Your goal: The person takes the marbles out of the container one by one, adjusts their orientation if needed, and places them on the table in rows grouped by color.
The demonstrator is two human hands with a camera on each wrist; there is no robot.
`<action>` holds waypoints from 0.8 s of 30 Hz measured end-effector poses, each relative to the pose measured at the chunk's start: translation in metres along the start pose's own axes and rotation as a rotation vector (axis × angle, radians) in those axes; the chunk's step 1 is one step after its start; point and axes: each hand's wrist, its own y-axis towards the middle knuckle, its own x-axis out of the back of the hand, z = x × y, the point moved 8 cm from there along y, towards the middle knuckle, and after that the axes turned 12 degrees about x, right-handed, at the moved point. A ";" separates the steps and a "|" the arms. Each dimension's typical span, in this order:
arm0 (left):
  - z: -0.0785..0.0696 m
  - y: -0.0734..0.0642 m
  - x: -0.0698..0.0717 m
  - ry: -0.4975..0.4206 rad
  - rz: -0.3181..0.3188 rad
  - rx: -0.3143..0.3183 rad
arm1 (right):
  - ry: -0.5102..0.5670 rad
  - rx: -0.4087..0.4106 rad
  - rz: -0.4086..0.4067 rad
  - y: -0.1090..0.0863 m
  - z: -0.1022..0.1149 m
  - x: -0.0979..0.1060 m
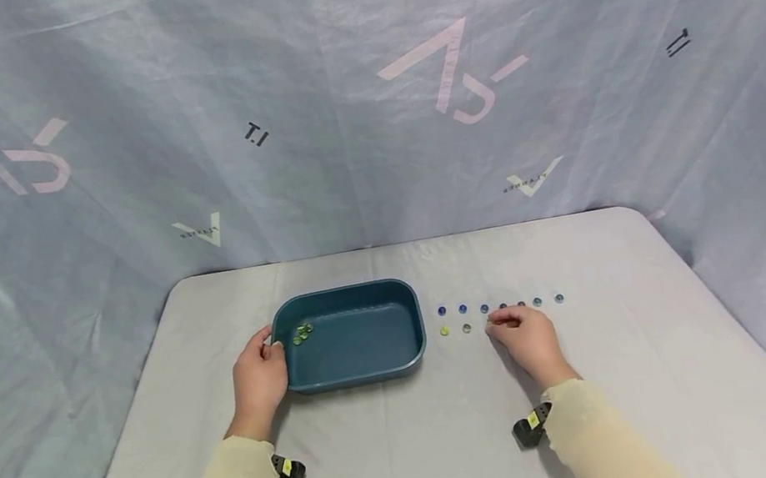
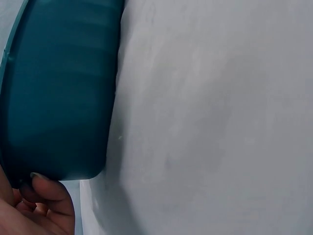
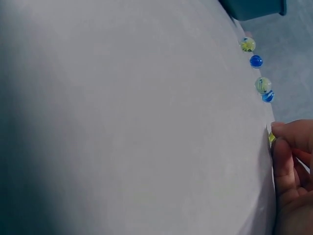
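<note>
My left hand [image 1: 260,382] grips the left end of a dark teal rectangular tray [image 1: 353,380], thumb at its rim. In the left wrist view the fingertips curl against the end of the tray wall [image 2: 58,98]. To the right of the tray, my right hand [image 1: 531,339] pinches a yellow-green glass marble [image 3: 272,138] between thumb and finger, close over the table. Two marbles, a yellow one [image 1: 444,331] and a greenish clear one [image 1: 466,328], lie in a front row left of this hand. Several green-yellow marbles [image 1: 302,333] sit in the tray's left end.
Behind the front row runs a line of several blue marbles [image 1: 442,311], partly hidden by the right fingers and ending in a grey-blue marble [image 1: 559,298]. A white cloth covers the table [image 1: 407,472]. Grey printed fabric [image 1: 338,153] hangs around the back and sides.
</note>
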 end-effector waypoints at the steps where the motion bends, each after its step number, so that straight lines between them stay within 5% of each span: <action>1: 0.000 0.001 0.000 0.001 0.000 0.000 | -0.003 0.000 -0.002 0.000 0.000 0.000; 24: 0.002 0.000 0.001 -0.013 0.012 -0.005 | 0.033 -0.036 -0.016 -0.004 -0.002 0.000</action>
